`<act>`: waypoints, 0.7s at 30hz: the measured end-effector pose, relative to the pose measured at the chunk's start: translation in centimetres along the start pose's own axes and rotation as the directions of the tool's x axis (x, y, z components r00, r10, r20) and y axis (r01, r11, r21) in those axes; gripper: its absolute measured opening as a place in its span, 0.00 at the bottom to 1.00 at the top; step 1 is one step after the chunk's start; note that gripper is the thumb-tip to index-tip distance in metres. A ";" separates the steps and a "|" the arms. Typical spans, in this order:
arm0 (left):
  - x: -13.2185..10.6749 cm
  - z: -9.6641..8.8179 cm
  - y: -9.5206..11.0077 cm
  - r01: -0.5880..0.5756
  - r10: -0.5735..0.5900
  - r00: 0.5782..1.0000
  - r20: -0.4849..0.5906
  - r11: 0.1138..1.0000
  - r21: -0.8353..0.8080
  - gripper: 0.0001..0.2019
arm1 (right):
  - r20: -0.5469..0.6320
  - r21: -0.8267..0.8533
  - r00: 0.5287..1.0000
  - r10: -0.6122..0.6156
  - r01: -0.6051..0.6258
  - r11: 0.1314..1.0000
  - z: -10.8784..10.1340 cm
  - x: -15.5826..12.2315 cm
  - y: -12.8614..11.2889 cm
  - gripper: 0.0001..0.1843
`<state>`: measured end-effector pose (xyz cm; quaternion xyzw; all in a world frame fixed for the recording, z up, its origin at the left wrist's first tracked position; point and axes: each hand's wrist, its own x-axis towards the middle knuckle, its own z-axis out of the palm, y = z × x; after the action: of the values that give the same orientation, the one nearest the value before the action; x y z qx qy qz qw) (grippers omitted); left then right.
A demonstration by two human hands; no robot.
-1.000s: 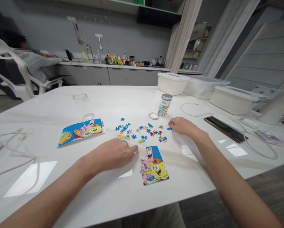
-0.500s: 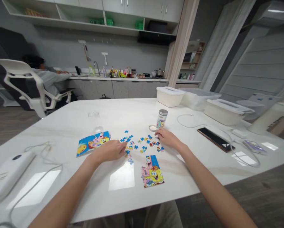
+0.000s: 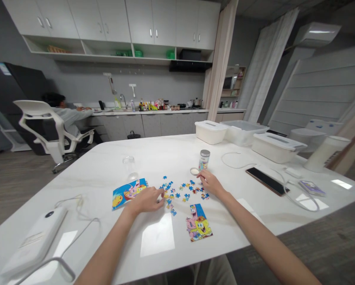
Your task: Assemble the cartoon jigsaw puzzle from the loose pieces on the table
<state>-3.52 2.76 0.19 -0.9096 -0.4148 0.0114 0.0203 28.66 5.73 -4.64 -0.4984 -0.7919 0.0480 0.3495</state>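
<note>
My left hand (image 3: 149,199) is over the left edge of the loose jigsaw pieces (image 3: 178,195), thumb and forefinger apart, with nothing visible between them. Fingers bent together, my right hand (image 3: 209,182) rests at the right side of the pieces, just below a round metal lid (image 3: 194,171); whatever its fingertips hold, if anything, is hidden. In front of me lies a joined section of cartoon puzzle (image 3: 199,223). A picture sheet (image 3: 128,193) with a blue background sits partly behind my left hand. Beyond my right hand stands a printed can (image 3: 204,159) with a silver top.
A clear jar (image 3: 129,164) stands at the left. White lidded boxes (image 3: 210,132) line the back right. A phone (image 3: 267,181) and cables lie right; a white power unit (image 3: 35,241) is at the left. Another person (image 3: 72,118) sits beyond the table.
My left thumb and forefinger have moved apart. The view has tilted up, so the table appears lower. My right hand stays near the lid and pieces.
</note>
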 end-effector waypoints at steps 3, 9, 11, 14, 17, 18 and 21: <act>0.3 0.5 0.8 -0.020 0.019 1.000 -0.011 0.999 -0.032 0.18 | -0.002 -0.015 1.000 -0.011 0.011 1.000 0.3 -0.3 -0.2 0.12; 2.4 1.9 2.5 0.036 -0.043 0.992 -0.121 0.998 -0.054 0.20 | 0.031 -0.052 0.999 -0.018 0.020 0.998 0.4 -1.2 -0.5 0.11; 2.9 2.4 2.9 0.036 -0.043 0.991 -0.126 0.997 -0.063 0.17 | 0.034 -0.055 0.999 -0.013 0.015 0.998 0.3 -1.5 -0.6 0.11; 3.2 2.9 3.0 0.041 -0.051 0.992 -0.117 0.996 -0.081 0.14 | 0.038 -0.051 0.999 -0.005 0.006 0.999 0.1 -1.7 -0.7 0.11; 3.1 3.0 3.0 0.050 -0.061 0.991 -0.117 0.994 -0.096 0.12 | 0.051 -0.039 0.999 0.002 0.000 0.999 0.0 -1.8 -0.8 0.11; 3.0 3.0 3.0 0.053 -0.064 0.991 -0.118 0.994 -0.099 0.12 | 0.059 -0.033 0.998 0.003 -0.001 0.999 0.0 -1.8 -0.9 0.11; 3.0 3.0 3.0 0.061 -0.074 0.990 -0.121 0.992 -0.107 0.11 | 0.083 -0.010 0.996 0.011 -0.010 1.000 0.1 -1.8 -0.9 0.11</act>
<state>0.64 3.16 -2.96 -0.8937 -0.4435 -0.0676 -0.0003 28.40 3.78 -5.21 -0.5019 -0.8033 0.0667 0.3135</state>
